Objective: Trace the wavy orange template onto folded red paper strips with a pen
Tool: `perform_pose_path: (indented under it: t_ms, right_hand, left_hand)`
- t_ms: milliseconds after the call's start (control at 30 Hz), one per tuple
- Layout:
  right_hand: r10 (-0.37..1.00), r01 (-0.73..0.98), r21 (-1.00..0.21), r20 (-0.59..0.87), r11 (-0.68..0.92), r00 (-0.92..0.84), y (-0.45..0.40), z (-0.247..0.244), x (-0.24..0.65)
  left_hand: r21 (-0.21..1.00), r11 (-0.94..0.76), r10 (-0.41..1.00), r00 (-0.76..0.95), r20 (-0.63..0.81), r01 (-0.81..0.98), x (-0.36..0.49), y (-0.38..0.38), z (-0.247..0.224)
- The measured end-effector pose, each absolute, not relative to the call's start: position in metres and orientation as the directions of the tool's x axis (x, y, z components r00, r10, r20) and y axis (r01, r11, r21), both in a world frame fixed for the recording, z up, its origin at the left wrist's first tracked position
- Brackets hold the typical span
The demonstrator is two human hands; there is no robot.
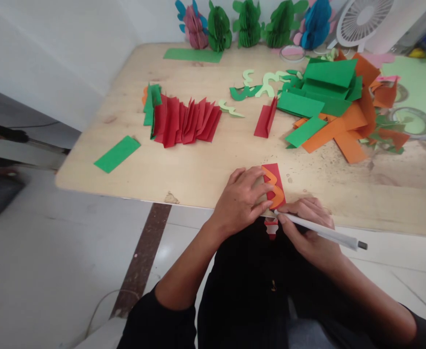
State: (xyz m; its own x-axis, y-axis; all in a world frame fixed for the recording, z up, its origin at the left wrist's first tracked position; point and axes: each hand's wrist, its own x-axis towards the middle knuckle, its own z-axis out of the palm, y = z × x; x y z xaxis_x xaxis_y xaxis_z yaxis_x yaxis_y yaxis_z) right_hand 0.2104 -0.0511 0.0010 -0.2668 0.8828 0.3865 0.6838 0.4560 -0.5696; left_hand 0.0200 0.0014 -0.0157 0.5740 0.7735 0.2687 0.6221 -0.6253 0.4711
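A folded-looking red paper piece (273, 171) lies at the table's front edge with an orange wavy cut-out (277, 195) on top of it. My left hand (242, 196) rests over their left side, fingers apart, fingertips pressing the cut-out onto the red paper. In my right hand (309, 225) is a white pen (325, 231), gripped near its tip and slanting down to the right. The pen's tip meets the lower end of the red paper. Some fingers of the right hand are curled out of sight.
On the wooden table (198, 169) stand a row of red folded papers (186, 121) and another red folded paper (266, 118). Green papers (329, 80) and orange papers (344, 128) are heaped at right. Behind them are honeycomb paper figures (249, 24) and a white fan (364, 19).
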Motion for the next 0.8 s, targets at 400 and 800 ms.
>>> perform_pose_path:
  t_ms: [400, 800]
  right_hand:
    - [0.885, 0.695, -0.562, 0.389, 0.448, -0.256, -0.0511, 0.0003, 0.2123]
    - [0.890, 0.702, -0.566, 0.395, 0.432, -0.229, -0.0509, 0.0033, 0.2139]
  left_hand:
    - [0.481, -0.615, 0.780, 0.571, 0.255, 0.625, 0.0197, 0.0020, -0.0162]
    - [0.477, -0.614, 0.781, 0.571, 0.252, 0.629, 0.0194, 0.0022, -0.0165]
